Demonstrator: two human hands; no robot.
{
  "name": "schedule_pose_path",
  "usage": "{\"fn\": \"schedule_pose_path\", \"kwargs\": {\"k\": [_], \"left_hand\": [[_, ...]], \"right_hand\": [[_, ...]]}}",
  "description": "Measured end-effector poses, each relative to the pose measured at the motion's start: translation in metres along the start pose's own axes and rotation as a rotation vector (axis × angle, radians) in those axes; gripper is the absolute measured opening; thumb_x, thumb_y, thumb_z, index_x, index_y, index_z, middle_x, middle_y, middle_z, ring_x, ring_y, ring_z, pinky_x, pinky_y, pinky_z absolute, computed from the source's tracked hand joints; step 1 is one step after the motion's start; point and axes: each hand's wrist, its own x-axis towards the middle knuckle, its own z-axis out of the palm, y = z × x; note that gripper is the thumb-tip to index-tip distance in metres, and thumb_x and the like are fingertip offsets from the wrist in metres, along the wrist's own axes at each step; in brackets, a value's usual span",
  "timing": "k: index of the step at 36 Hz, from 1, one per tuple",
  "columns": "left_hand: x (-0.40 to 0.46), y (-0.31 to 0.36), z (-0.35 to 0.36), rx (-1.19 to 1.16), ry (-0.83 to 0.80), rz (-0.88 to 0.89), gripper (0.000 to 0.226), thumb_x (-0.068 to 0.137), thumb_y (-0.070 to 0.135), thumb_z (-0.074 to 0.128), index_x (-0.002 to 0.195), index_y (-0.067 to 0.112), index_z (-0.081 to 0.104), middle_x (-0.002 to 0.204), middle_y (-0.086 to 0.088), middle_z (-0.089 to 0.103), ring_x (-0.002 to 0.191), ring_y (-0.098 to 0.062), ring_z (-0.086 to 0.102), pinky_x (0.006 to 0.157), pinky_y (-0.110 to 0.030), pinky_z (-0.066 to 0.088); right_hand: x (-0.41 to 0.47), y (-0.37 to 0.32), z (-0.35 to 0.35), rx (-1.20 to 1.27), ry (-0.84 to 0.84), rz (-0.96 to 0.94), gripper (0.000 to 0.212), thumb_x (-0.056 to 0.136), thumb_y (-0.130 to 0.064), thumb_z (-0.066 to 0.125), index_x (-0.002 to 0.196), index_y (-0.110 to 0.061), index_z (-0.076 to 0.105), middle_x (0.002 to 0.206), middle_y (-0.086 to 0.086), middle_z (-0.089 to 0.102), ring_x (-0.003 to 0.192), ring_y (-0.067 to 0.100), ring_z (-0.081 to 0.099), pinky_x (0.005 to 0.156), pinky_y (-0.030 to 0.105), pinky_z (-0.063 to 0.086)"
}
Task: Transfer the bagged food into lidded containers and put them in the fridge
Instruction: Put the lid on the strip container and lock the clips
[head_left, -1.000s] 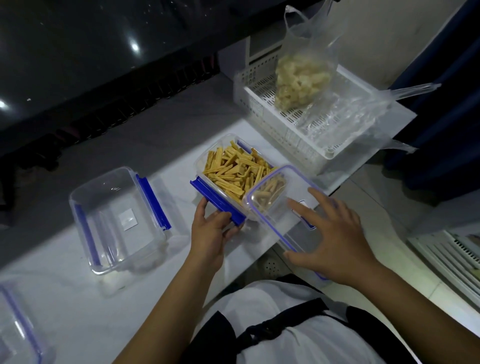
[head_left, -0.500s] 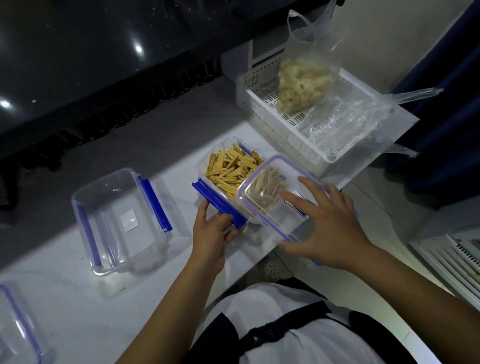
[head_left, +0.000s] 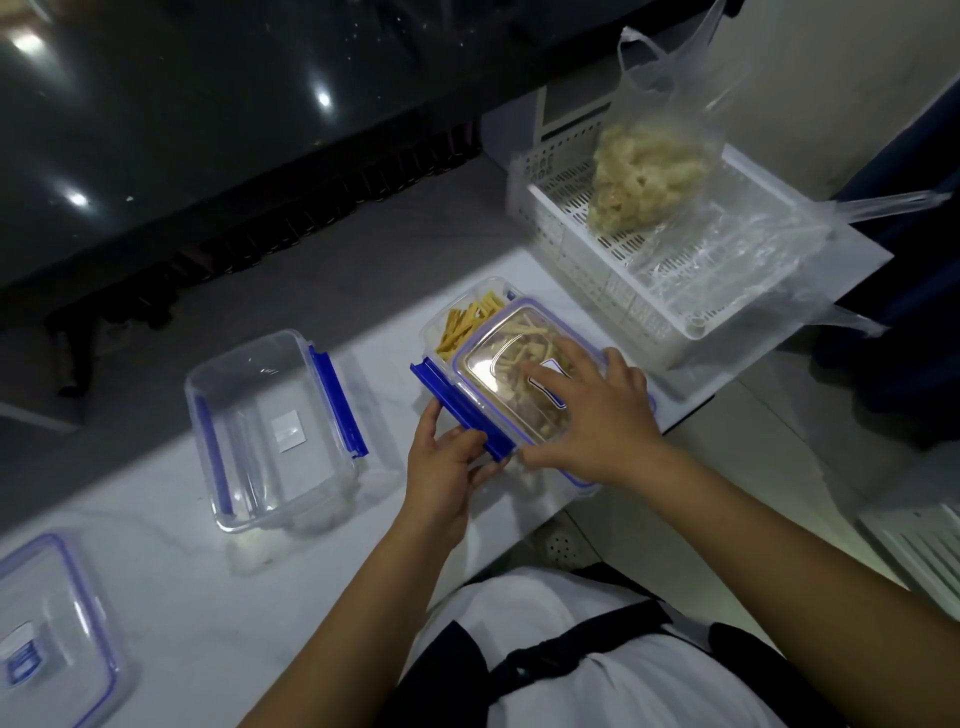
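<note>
A clear container (head_left: 467, 317) full of yellow snack sticks stands on the white counter. Its clear blue-rimmed lid (head_left: 498, 364) lies over most of it, leaving the far left corner uncovered. My right hand (head_left: 587, 415) rests flat on the lid with spread fingers. My left hand (head_left: 441, 462) grips the container's blue side clip (head_left: 457, 410) at the near edge. A plastic bag of pale crackers (head_left: 644, 182) sits in a white basket (head_left: 649, 312) at the back right.
An empty clear container with blue clips (head_left: 270, 431) stands to the left. A second lid (head_left: 47, 623) lies at the far left counter edge. A crumpled empty bag (head_left: 753, 270) lies in the basket. A dark glossy surface rises behind the counter.
My right hand has carried the lid leftward from beside the container onto its top, covering most of the sticks. My left hand has stayed at the blue clip.
</note>
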Motion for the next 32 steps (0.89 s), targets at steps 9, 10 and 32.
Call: {"fn": "schedule_pose_path", "kwargs": {"k": [9,10,32], "left_hand": [[0.000,0.001,0.001,0.001,0.019,-0.014,0.068,0.094,0.001,0.063,0.150,0.031,0.039,0.105,-0.011,0.077,0.097,-0.031,0.075,0.074,-0.037,0.063],[0.000,0.001,0.001,0.000,0.020,-0.016,0.068,0.094,0.001,0.063,0.150,0.031,0.039,0.105,-0.011,0.077,0.097,-0.032,0.075,0.074,-0.037,0.063],[-0.004,0.002,0.000,0.039,0.040,-0.035,0.069,0.093,0.001,0.064,0.148,0.035,0.041,0.098,0.003,0.078,0.092,-0.024,0.076,0.068,-0.034,0.061]], "right_hand": [[0.011,-0.002,-0.006,0.035,-0.012,-0.015,0.108,0.047,-0.084,0.048,0.146,-0.055,0.015,0.164,-0.010,0.006,0.144,0.041,0.008,0.114,0.056,0.014],[0.009,-0.001,-0.005,0.031,-0.007,-0.015,0.108,0.048,-0.084,0.050,0.146,-0.055,0.015,0.164,-0.010,0.006,0.143,0.041,0.009,0.113,0.056,0.015],[0.041,-0.022,-0.002,-0.065,0.058,-0.033,0.105,0.053,-0.088,0.043,0.149,-0.050,0.022,0.159,-0.007,0.018,0.138,0.043,0.019,0.109,0.056,0.024]]}}
